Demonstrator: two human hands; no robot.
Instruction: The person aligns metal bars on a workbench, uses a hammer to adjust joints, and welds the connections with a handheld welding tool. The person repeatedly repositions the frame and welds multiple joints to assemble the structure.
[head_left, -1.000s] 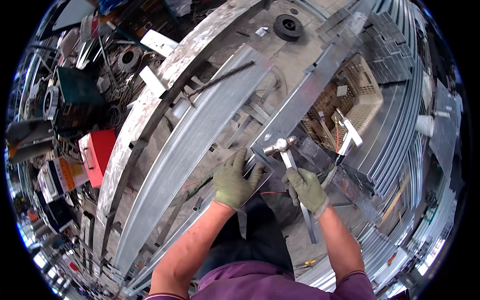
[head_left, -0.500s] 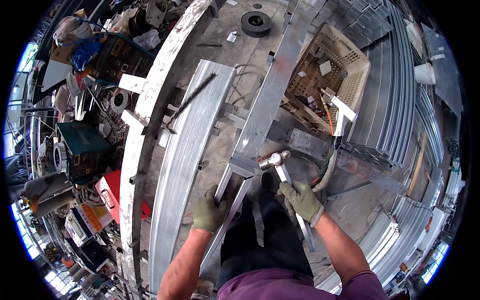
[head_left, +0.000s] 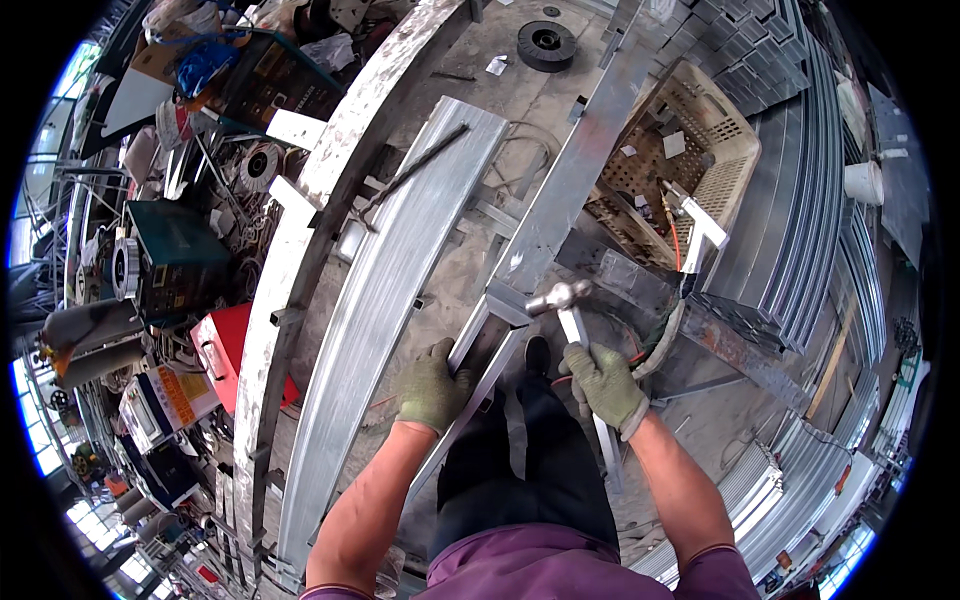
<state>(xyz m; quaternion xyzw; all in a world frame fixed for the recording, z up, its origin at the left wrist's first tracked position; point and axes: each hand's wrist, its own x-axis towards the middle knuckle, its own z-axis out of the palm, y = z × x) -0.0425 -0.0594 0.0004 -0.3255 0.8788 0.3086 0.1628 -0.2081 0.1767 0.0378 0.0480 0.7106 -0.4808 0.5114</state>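
My left hand [head_left: 435,388], in a green work glove, is closed round the near edge of a narrow galvanized steel piece [head_left: 462,428] with two parallel rails. A short crosspiece [head_left: 509,304] tops that piece and meets the end of a long steel beam [head_left: 575,180]. In my gloved right hand [head_left: 607,388] is a ball-peen hammer [head_left: 558,296], gripped by its long metal handle. The hammer head lies just right of the crosspiece; whether they touch I cannot tell. My left fingers are partly hidden behind the rail.
A wide steel channel [head_left: 400,270] with a thin dark rod [head_left: 425,165] on it lies left. A beige plastic crate [head_left: 735,150] holds a white-handled torch-like tool [head_left: 708,228]. Stacked steel profiles [head_left: 790,230] stand right; a red box [head_left: 225,355] and green machine [head_left: 175,255] stand far left.
The whole view has shifted, with the beams and crate now further right and slightly higher. Both hands keep their grips, and the hammer head stays close beside the crosspiece.
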